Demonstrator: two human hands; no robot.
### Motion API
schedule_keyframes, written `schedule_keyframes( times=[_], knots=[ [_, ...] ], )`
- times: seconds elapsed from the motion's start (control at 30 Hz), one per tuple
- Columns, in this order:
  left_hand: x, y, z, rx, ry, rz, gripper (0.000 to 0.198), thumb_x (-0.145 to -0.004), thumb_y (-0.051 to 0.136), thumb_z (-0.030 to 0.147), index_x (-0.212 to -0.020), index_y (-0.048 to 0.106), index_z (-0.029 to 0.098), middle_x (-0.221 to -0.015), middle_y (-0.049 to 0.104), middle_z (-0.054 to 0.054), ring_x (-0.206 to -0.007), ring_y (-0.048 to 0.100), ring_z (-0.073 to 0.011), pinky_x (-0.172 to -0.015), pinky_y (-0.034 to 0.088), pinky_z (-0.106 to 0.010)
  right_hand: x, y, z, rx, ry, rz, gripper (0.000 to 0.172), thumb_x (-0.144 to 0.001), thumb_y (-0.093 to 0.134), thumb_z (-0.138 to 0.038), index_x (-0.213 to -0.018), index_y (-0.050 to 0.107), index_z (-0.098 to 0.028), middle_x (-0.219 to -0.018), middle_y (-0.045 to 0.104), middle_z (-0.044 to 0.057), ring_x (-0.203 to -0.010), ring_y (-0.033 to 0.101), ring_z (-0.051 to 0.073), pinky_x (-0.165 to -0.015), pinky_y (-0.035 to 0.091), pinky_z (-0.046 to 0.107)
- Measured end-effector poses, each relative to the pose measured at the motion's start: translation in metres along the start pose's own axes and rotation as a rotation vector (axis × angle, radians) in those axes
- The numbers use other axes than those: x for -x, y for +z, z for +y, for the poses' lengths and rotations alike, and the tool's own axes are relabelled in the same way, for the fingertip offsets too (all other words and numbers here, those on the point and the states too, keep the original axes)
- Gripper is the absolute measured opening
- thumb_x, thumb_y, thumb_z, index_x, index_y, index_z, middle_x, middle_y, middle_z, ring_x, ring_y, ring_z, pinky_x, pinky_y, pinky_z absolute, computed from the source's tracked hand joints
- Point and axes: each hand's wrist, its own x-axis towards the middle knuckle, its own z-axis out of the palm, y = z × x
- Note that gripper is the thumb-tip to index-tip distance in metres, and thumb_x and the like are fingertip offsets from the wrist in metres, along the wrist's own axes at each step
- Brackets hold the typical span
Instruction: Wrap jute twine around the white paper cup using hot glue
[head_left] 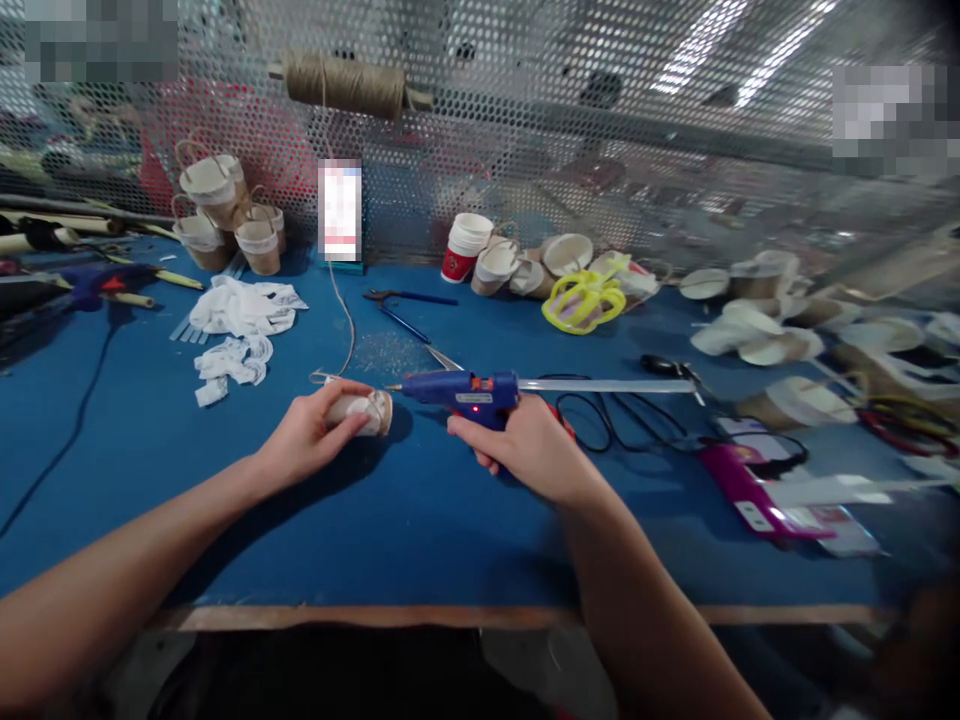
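My left hand point(319, 425) is closed around a small paper cup point(381, 412) lying on its side, its end turned to the right. A twine point(351, 335) runs down from above to this cup. In my right hand point(517, 445) is a blue glue gun point(442, 388), its small red light lit. The gun's tip points left, close to the cup's end; I cannot tell whether they touch. A long clear glue stick point(607, 385) sticks out of the gun's back.
Twine-handled cups point(259, 245) stand back left, near crumpled white strips point(244, 305). Pliers point(409, 297) and pointed tweezers point(444, 358) lie mid-table. Behind are red-and-white cups point(465, 248) and a yellow looped piece point(581, 305); a twine spool point(345, 85) hangs above. A purple power strip point(750, 490) lies right.
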Motion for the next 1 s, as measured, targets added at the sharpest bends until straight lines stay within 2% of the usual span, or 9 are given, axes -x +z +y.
schedule_keyframes(
  times=[0.13,0.33,0.6,1.0],
  knots=[
    [0.0,-0.001,0.001,0.007,-0.016,-0.004,0.028,-0.083,0.049,0.031,-0.104,0.056,0.014,-0.094,0.069,-0.009,-0.071,0.064,-0.0171,-0.059,0.047,-0.025,0.003,0.005,-0.004,0.082,0.041,0.029,0.021,-0.07,0.059,-0.033,-0.058,0.048,-0.019,-0.039,0.047,-0.005,-0.032,0.044,0.008,-0.033,0.036,0.021],
    [0.0,-0.002,0.001,-0.008,0.012,0.0,0.027,-0.083,0.049,0.03,-0.104,0.056,0.015,-0.097,0.068,-0.009,-0.073,0.064,-0.0167,-0.061,0.047,-0.025,0.001,0.007,0.001,0.19,-0.104,0.065,0.026,-0.07,0.059,-0.03,-0.051,0.043,-0.022,-0.037,0.045,-0.004,-0.037,0.044,0.01,-0.037,0.035,0.024],
    [0.0,-0.001,0.0,0.013,0.031,0.0,0.025,-0.083,0.051,0.028,-0.104,0.055,0.014,-0.095,0.068,-0.007,-0.07,0.062,-0.0147,-0.062,0.047,-0.025,0.003,0.006,0.007,0.304,-0.165,0.065,0.022,-0.072,0.057,-0.032,-0.056,0.047,-0.022,-0.041,0.046,-0.002,-0.045,0.048,0.014,-0.042,0.034,0.026],
    [-0.001,-0.002,0.002,0.002,0.046,0.003,0.023,-0.083,0.051,0.027,-0.102,0.055,0.015,-0.087,0.069,-0.006,-0.066,0.062,-0.0133,-0.06,0.047,-0.023,0.007,0.006,0.008,0.4,-0.148,0.1,0.024,-0.072,0.054,-0.034,-0.054,0.042,-0.022,-0.042,0.046,-0.003,-0.04,0.043,0.011,-0.041,0.03,0.025]
  ],
)
